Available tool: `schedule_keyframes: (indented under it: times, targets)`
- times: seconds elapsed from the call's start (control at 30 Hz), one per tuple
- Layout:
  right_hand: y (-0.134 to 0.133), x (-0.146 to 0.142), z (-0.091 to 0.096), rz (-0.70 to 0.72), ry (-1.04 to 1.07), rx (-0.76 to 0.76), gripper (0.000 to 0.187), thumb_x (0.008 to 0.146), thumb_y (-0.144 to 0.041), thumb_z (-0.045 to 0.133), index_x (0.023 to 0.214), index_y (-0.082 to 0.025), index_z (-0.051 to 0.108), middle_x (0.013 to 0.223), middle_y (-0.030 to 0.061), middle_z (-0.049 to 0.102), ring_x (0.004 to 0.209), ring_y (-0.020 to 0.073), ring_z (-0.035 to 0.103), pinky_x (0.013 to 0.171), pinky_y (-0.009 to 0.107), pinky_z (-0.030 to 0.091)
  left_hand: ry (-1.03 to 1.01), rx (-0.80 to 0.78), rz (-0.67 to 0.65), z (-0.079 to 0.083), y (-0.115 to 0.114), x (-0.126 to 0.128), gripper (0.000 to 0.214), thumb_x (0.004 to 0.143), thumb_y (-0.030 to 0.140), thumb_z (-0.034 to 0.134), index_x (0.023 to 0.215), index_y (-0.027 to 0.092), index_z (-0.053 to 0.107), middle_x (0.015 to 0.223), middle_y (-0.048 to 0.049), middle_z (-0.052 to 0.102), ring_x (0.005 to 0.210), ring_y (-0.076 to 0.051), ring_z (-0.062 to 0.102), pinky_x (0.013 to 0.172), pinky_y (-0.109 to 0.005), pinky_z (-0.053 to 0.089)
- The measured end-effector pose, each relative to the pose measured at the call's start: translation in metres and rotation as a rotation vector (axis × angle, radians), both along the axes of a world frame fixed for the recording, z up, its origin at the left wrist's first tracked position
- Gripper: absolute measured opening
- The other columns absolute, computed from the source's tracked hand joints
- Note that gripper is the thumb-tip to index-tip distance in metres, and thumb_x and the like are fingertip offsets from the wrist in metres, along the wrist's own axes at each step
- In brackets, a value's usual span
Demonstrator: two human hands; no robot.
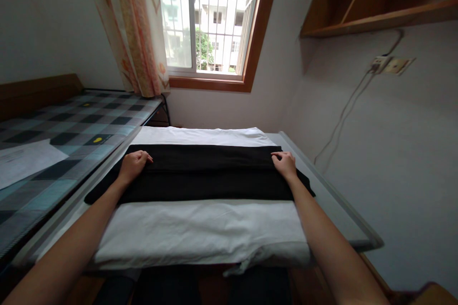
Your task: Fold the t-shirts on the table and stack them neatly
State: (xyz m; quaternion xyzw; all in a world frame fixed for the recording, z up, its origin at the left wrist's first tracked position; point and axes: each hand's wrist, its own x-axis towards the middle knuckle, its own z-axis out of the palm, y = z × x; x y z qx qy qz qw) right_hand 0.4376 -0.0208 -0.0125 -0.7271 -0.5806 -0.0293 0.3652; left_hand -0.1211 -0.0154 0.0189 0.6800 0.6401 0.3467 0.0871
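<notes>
1. Head view, main item: the black cloth is laid flat, lengthwise from left to right, on top of the white cloth. A band of white is left exposed along both its far and near sides.
2. Head view, support: both cloths are carried by the pale bench. The near edge of the white cloth is rumpled toward the right.
3. Head view, left hand: it is positioned over the left part of the black cloth. The fingers are curled inward; whether fabric is grasped cannot be told.
4. Head view, right hand: it is positioned over the right part of the black cloth, near its far edge. The fingers are bent, with the tips brought close together; a grip on the fabric cannot be confirmed.
5. Head view, surroundings: a checked mattress is located left of the bench, with a paper sheet placed on it. A barred window is partly covered by a patterned curtain.
</notes>
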Motion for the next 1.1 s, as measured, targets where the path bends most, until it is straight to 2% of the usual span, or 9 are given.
schedule_keyframes:
  times: [0.3,1.1]
  targets:
    - [-0.0003,-0.0005,0.0002,0.003,0.024,0.022,0.023,0.075,-0.028,0.054,0.083,-0.02,0.074,0.09,0.0095,0.066,0.102,0.0259,0.053,0.098,0.042,0.037,0.013,-0.029,0.011,0.0041,-0.0026,0.0021,0.043,0.079,0.044,0.035,0.058,0.024,0.067,0.079,-0.0045,0.074,0.081,-0.023,0.068,0.081,-0.031,0.051]
    - [0.0006,0.0008,-0.0009,0.013,0.016,0.013,0.025,0.076,-0.029,0.053,0.084,-0.019,0.075,0.091,0.0106,0.067,0.104,0.0267,0.054,0.098,0.042,0.037,0.008,-0.036,0.003,0.0027,-0.0019,0.002,0.044,0.078,0.047,0.035,0.059,0.023,0.066,0.08,-0.006,0.074,0.082,-0.023,0.067,0.081,-0.031,0.049]
